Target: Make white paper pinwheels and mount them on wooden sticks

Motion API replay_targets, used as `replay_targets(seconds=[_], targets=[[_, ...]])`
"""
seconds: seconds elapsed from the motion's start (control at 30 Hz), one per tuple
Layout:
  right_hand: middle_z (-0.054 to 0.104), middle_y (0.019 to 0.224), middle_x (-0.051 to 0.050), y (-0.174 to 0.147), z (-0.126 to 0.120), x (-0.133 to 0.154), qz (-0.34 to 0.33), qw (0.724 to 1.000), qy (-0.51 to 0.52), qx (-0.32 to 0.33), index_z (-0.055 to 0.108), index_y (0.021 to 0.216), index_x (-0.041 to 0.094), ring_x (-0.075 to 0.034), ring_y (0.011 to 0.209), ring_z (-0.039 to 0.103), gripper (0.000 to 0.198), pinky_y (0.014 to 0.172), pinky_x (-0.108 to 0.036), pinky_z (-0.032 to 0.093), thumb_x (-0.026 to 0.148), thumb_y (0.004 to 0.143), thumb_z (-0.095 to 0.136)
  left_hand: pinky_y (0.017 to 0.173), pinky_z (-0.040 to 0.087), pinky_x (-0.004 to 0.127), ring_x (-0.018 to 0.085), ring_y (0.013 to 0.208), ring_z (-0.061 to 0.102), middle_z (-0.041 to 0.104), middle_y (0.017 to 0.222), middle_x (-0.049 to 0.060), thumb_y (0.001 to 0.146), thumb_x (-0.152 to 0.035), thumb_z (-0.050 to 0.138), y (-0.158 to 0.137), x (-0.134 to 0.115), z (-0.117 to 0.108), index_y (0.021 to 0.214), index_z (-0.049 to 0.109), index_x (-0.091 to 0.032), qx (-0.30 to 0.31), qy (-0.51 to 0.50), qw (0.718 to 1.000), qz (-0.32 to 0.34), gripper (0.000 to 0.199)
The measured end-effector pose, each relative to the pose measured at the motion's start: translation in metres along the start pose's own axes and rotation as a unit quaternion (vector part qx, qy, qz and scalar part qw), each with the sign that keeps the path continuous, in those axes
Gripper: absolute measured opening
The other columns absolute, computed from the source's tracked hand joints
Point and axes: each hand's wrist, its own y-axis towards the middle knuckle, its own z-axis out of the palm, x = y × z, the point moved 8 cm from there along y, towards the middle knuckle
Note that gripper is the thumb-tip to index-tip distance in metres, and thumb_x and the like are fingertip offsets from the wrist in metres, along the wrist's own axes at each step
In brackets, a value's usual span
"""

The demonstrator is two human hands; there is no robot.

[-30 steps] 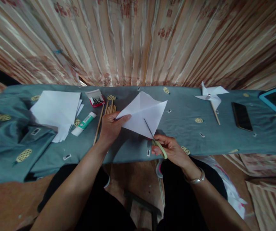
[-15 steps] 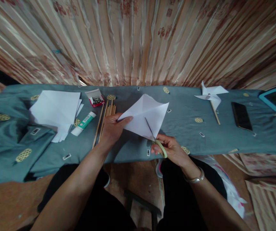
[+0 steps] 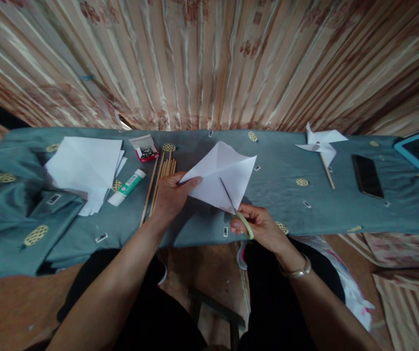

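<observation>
- Covering the long table is a soft blue-green cloth (image 3: 282, 204) with yellow pineapples (image 3: 36, 236) printed on it. It is mostly flat in the middle and bunched up on the left.
- Behind the far edge hangs a shiny tan curtain (image 3: 195, 58) with long wavy folds and reddish-brown pictures.
- Below the near edge is a brown floor (image 3: 5, 307), with a crinkly white plastic bag (image 3: 355, 302) on the right.
- Over the middle of the table is a thin, square white paper sheet (image 3: 217, 165), turned like a diamond, with fold lines across it.
- The left hand (image 3: 171, 195) pinches its left corner, thumb on top.
- The right hand (image 3: 260, 226) grips the scissors with pale green handles (image 3: 245, 225). Their thin, pointy metal blade lies across the sheet's near part.
- A smooth silver bracelet (image 3: 300, 269) goes round the right wrist.
- On the left sits a messy pile of flat white paper (image 3: 85, 161). Beside it lie a round green and white glue tube (image 3: 129, 187), an open red and white card box (image 3: 146, 153) of little shiny metal bits, and straight, thin wooden sticks (image 3: 166, 168).
- On the right lies a white paper pinwheel on a wooden stick (image 3: 326, 139), with curved, pointy wings, near a flat black phone (image 3: 367, 176).
</observation>
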Motion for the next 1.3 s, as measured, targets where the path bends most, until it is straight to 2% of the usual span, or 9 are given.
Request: replay_targets(seconds=[0.13,0.37,0.7,0.87,1.13,1.3], targets=[[0.065,0.065,0.003,0.000,0.000,-0.001,0.002,1.000,0.001,-0.002,0.072,0.089,0.018,-0.008,0.056,0.056,0.043,0.055,-0.020,0.049,0.048,0.064,0.089,0.051,0.040,0.024,0.014,0.055,0.055,0.067,0.062,0.000,0.066,-0.039,0.082,0.000,0.003,0.002,0.073,0.080,-0.018,0.012,0.000,1.000,-0.004,0.022],[0.064,0.061,0.004,0.001,-0.001,-0.003,0.017,1.000,0.023,-0.014,0.073,0.082,0.019,-0.008,0.054,0.056,0.039,0.053,-0.019,0.049,0.044,0.058,0.093,0.052,0.040,0.024,0.013,0.056,0.054,0.065,0.062,0.000,0.067,-0.040,0.082,0.000,0.006,0.002,0.072,0.078,-0.016,0.012,-0.002,1.000,0.005,0.024],[0.063,0.059,0.005,0.001,0.001,-0.001,0.017,0.999,0.028,-0.018,0.070,0.076,0.019,-0.006,0.051,0.055,0.037,0.051,-0.018,0.049,0.044,0.059,0.092,0.053,0.041,0.024,0.014,0.057,0.056,0.067,0.063,0.001,0.065,-0.040,0.083,0.000,0.008,0.003,0.075,0.079,-0.015,0.012,-0.019,1.000,-0.004,0.027],[0.062,0.057,0.005,0.001,0.001,-0.001,0.015,0.999,0.029,-0.022,0.073,0.080,0.019,-0.006,0.050,0.053,0.039,0.051,-0.018,0.047,0.045,0.059,0.092,0.051,0.040,0.024,0.013,0.055,0.055,0.067,0.062,0.000,0.066,-0.039,0.083,0.001,0.011,0.003,0.075,0.080,-0.017,0.013,-0.025,1.000,0.001,0.024],[0.066,0.070,0.002,-0.001,0.004,-0.005,0.020,1.000,-0.008,0.022,0.069,0.091,0.018,-0.008,0.059,0.054,0.045,0.057,-0.021,0.047,0.054,0.068,0.085,0.052,0.042,0.025,0.015,0.055,0.057,0.069,0.063,0.000,0.065,-0.038,0.083,0.003,0.009,-0.001,0.074,0.080,-0.018,-0.007,-0.011,1.000,-0.004,0.022],[0.065,0.070,0.001,-0.014,-0.006,-0.014,0.075,0.992,-0.047,0.084,0.068,0.097,0.016,-0.009,0.060,0.054,0.056,0.054,-0.020,0.041,0.057,0.064,0.086,0.055,0.046,0.027,0.015,0.058,0.059,0.070,0.067,0.000,0.063,-0.039,0.084,0.011,0.004,-0.015,0.078,0.080,-0.018,-0.040,-0.037,0.999,-0.002,0.026]])
